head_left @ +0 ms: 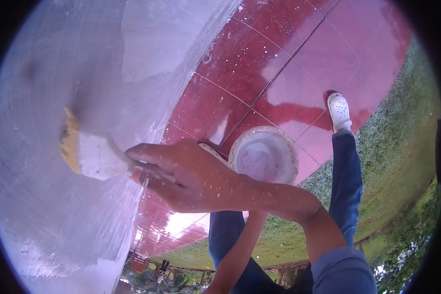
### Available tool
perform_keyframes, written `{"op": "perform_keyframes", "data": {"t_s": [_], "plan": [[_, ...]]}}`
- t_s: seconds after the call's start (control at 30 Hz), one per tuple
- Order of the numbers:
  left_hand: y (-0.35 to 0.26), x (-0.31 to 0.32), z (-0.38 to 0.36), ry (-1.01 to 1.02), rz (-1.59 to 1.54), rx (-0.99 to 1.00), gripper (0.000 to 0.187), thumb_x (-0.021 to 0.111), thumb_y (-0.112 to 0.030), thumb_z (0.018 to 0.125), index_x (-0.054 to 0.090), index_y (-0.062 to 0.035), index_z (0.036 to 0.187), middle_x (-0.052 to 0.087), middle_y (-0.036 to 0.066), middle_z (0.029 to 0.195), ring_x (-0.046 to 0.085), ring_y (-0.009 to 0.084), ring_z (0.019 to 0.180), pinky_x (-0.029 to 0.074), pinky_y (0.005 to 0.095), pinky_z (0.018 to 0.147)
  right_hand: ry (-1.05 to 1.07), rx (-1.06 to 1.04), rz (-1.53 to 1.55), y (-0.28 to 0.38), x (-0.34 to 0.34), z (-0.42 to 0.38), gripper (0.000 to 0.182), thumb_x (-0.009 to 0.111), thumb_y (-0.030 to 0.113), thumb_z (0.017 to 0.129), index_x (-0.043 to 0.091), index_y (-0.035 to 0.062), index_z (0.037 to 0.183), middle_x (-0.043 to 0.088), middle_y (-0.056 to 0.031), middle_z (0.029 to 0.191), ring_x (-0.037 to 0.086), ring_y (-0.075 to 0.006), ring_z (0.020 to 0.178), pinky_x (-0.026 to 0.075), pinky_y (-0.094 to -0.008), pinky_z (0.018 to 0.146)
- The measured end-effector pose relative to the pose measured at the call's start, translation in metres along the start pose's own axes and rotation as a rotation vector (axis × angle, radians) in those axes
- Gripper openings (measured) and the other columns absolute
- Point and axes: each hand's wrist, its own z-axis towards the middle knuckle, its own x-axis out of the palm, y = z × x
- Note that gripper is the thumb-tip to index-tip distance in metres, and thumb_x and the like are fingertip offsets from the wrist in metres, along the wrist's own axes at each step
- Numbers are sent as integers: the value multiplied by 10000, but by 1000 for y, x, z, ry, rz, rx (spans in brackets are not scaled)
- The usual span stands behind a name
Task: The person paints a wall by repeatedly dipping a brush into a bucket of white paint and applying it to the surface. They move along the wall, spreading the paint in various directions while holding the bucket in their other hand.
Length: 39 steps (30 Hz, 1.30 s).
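My right hand (191,176) is closed around the handle of a paintbrush (99,156), its fingers specked with white. The brush points left, and its yellowish bristle tips lie against the pale grey-white wall (39,196) in this view. A round bucket (295,161) with a smeared rim and whitish paint inside is just beyond my right forearm. My left forearm rises from the bottom toward the bucket and passes behind my right one. My left hand is hidden there, so I cannot tell what its fingers hold.
Red floor tiles (230,54), glossy and spotted with white, run along the wall's base. My legs are below, one foot in a white clog (339,111) on the tiles, the other shoe partly behind the bucket. Grass (392,122) borders the tiles on the right.
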Motion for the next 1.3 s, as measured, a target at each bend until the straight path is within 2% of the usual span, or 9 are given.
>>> {"op": "perform_keyframes", "data": {"t_s": [0.13,0.3,0.4,0.57,0.87,1.0,1.03,1.1,1.3], "plan": [[-8,6,-5,9,23,-68,558,578,-15,831,389,-50,1354,540,123,1230,590,266,1072,598,404,783,-11,-339,-95,-7,-4,28,234,605,162,944,623,-12,1098,633,-97,599,591,-156,459,450,-294,437],[-33,55,-31,-178,230,-7,527,566,-24,834,412,-35,1337,551,136,1219,581,255,1072,540,385,824,-300,161,-93,-216,-69,41,276,558,289,994,712,62,963,546,-24,598,457,-67,566,409,-301,535],[-29,53,-35,-198,197,27,508,547,-14,832,428,-28,1326,557,128,1212,579,249,1074,510,366,873,-331,641,-602,-297,-121,8,356,505,321,984,718,39,936,632,-167,663,647,-316,643,478,-463,635],[-28,59,-33,-246,180,35,481,534,24,823,450,-3,1296,578,118,1165,584,228,1038,510,359,879,-392,333,-506,-131,-66,32,321,514,242,954,649,-14,815,633,-240,719,653,-428,745,495,-490,674],[-3,28,-10,-83,137,34,471,559,4,839,456,-8,1297,584,114,1156,602,223,1021,524,360,858,-184,-76,-1,-22,-19,40,266,585,246,964,641,1,878,568,-78,612,510,-102,569,397,-292,540],[-23,59,-23,-164,250,26,466,572,-5,846,458,-11,1298,587,113,1152,610,220,1013,530,360,848,-488,252,8,-251,-65,50,341,578,341,976,700,26,921,580,-99,649,487,-162,603,441,-378,593],[-24,61,-26,-170,263,25,465,575,-8,848,459,-12,1298,588,112,1151,613,219,1011,532,360,846,-409,564,-289,-256,-92,37,426,545,419,968,709,30,915,636,-133,695,601,-270,625,468,-449,636],[-16,53,-19,-151,203,48,462,603,-29,859,461,-14,1299,589,110,1151,623,220,995,537,355,827,-286,338,-956,-376,-126,15,390,511,374,981,680,50,845,633,-120,702,600,-302,604,459,-421,618],[-26,68,-30,-178,88,-47,521,553,19,812,441,12,1321,587,121,1193,617,255,1037,541,375,838,-422,335,-562,-105,-71,34,377,578,341,933,657,10,770,630,-198,686,642,-385,669,481,-465,635]]}}
